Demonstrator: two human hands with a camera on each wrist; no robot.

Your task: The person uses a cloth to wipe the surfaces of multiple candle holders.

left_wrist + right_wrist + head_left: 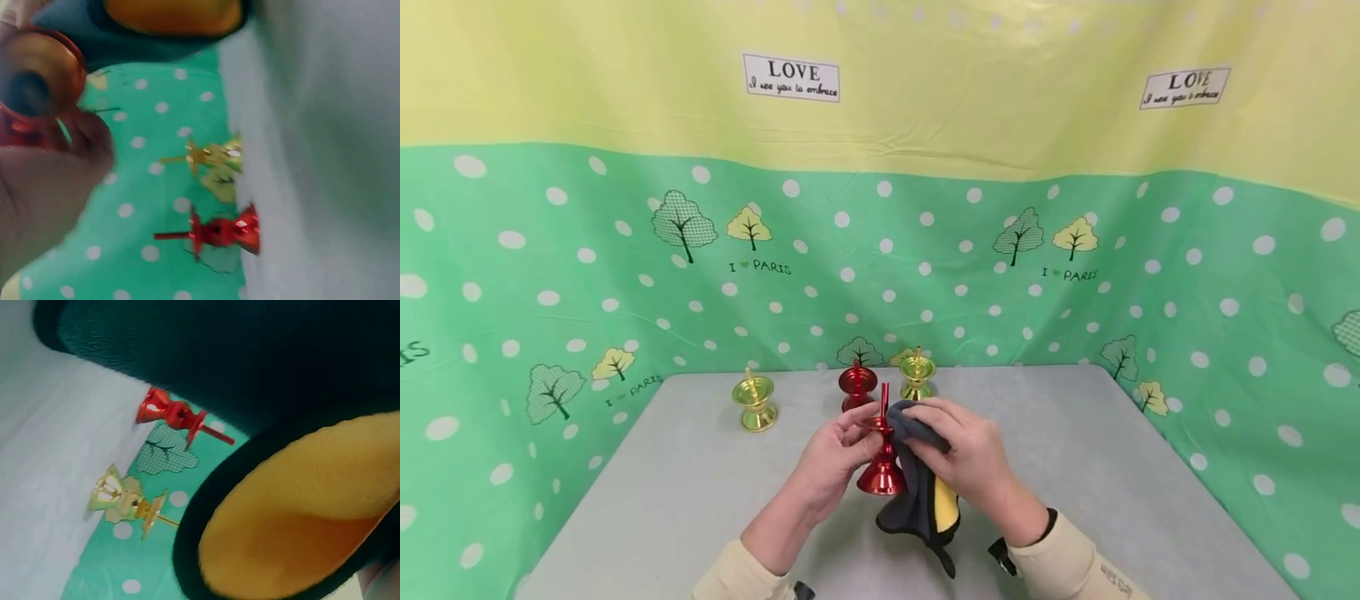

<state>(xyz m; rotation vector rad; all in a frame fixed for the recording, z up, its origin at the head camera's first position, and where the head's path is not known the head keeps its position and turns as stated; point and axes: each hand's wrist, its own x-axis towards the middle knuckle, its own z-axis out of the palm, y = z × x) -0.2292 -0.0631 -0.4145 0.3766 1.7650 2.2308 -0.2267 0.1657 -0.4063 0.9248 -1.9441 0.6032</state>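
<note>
My left hand grips a shiny red metal candle holder by its upper part, with the thin stem pointing up and the flared base hanging below the fingers. In the left wrist view, the hollow underside of its base faces the camera. My right hand holds a dark grey and yellow cloth bunched between thumb and fingers, pressed against the holder's upper right side. The cloth's lower part drapes down beside the base. In the right wrist view the cloth covers much of the picture and hides the held holder.
Toward the back of the grey table stands another red holder, partly behind the left fingers. A gold holder stands right of it, and a second gold holder stands to the left. A green and yellow printed curtain surrounds the table.
</note>
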